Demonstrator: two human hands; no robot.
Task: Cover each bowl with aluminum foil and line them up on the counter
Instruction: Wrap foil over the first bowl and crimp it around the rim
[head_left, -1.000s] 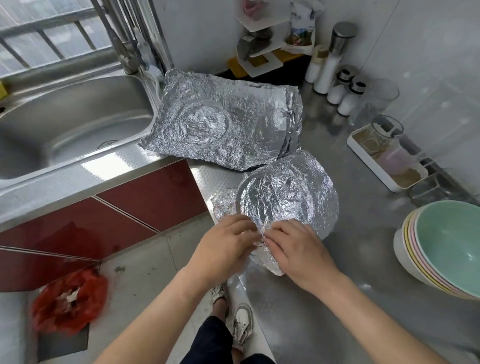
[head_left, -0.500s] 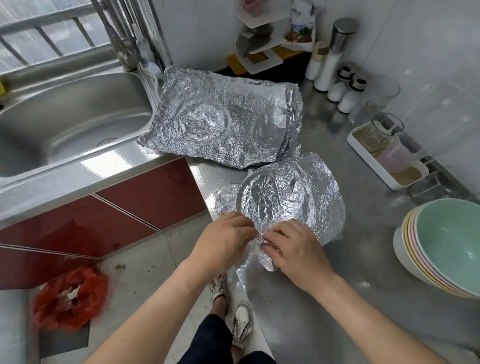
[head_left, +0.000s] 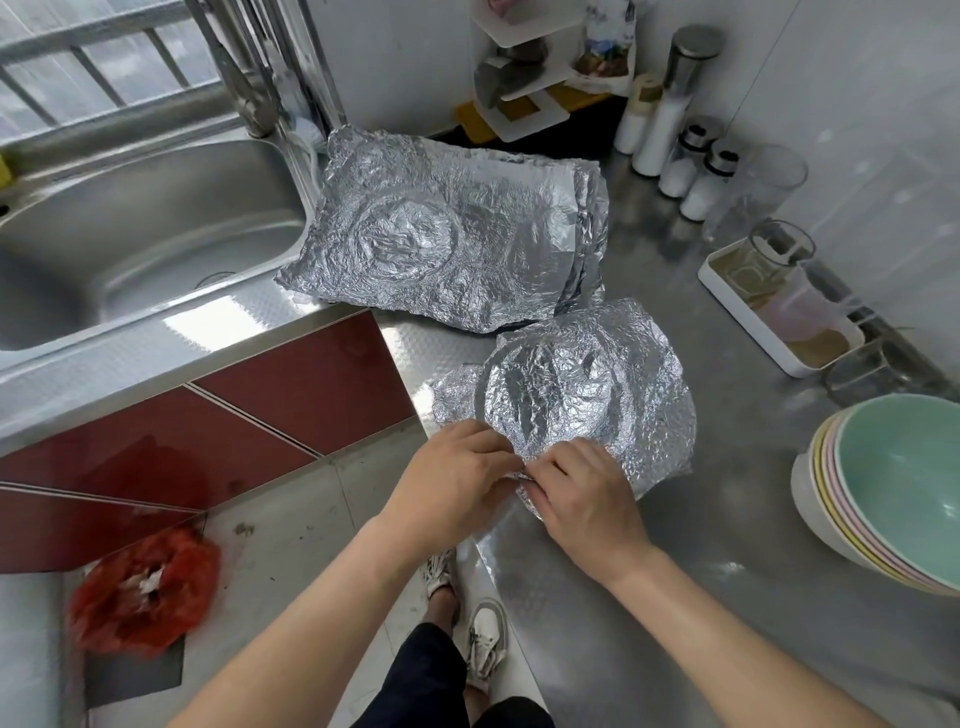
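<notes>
Foremost, item one: foil-covered bowl (head_left: 571, 395), set on the counter (head_left: 675, 597) to the right of the sink (head_left: 156, 223) and nearer the person than it. Foil drawn over the mouth, the rim showing through as a ring; the skirt crumpled, loose and flared on the side away from the sink.

Left hand (head_left: 447, 478) and right hand (head_left: 587, 499): fingers curled, tips meeting, both pinching the foil's near edge against the rim.

Change noted over the last second: the hands stayed at that near edge, while the skirt on the side away from the sink puffed outward from a closer wrap. Judgement: this cover was not finished, and the slack side likely wanted tucking before any lining up.

Item two: stack of foil sheets (head_left: 447, 234), just beside the sink's right rim.

Item three: stacked bowls (head_left: 893, 483), uncovered, well right of the sink; most of the task remained.
</notes>
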